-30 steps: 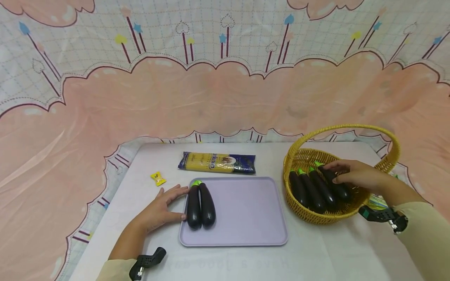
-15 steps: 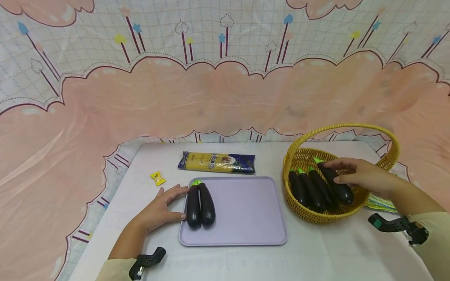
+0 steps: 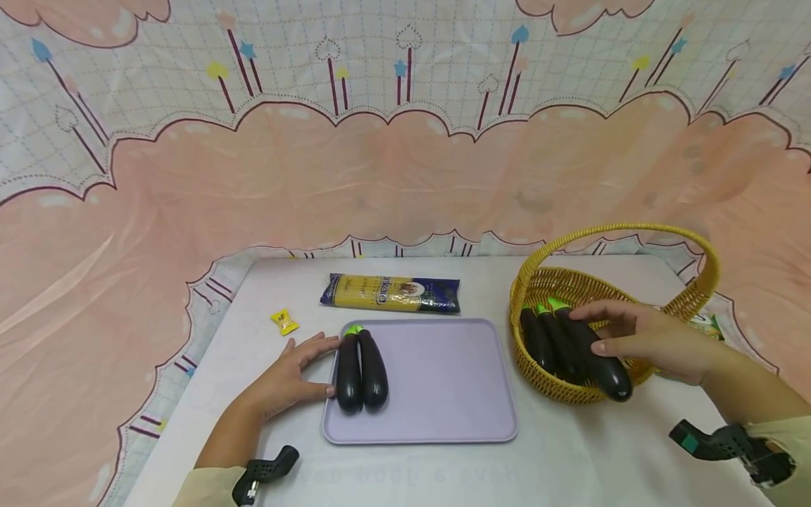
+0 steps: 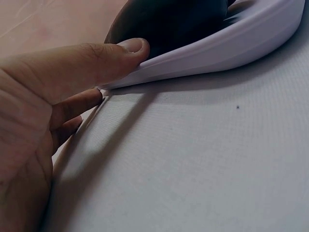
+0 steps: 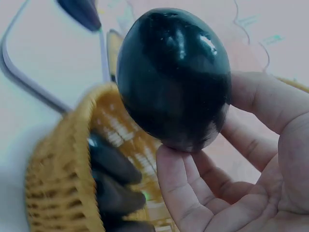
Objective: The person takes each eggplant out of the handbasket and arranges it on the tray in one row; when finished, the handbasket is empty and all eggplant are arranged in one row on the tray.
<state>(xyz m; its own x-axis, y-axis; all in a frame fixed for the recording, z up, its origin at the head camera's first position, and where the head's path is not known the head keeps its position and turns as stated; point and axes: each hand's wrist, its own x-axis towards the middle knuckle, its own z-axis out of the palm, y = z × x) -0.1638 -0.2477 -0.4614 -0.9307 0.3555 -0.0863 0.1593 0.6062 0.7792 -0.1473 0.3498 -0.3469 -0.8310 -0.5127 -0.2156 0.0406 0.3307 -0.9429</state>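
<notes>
My right hand grips a glossy dark eggplant with a green cap, its blunt end tilted out over the near rim of the yellow wicker basket. In the right wrist view this eggplant shows end-on between thumb and fingers. More eggplants lie inside the basket, partly hidden by the held one. On the left side of the lilac tray two eggplants rest side by side. My left hand has its fingers spread along the tray's left edge, the thumb touching the rim.
Behind the tray lies a yellow and blue pasta packet. A small yellow wrapped candy sits beyond the left hand. The basket's tall handle arches over its opening. A green packet shows behind the right forearm.
My right hand has lifted an eggplant from the basket's right side and brought it toward the near rim. The left hand and tray have stayed in place.
</notes>
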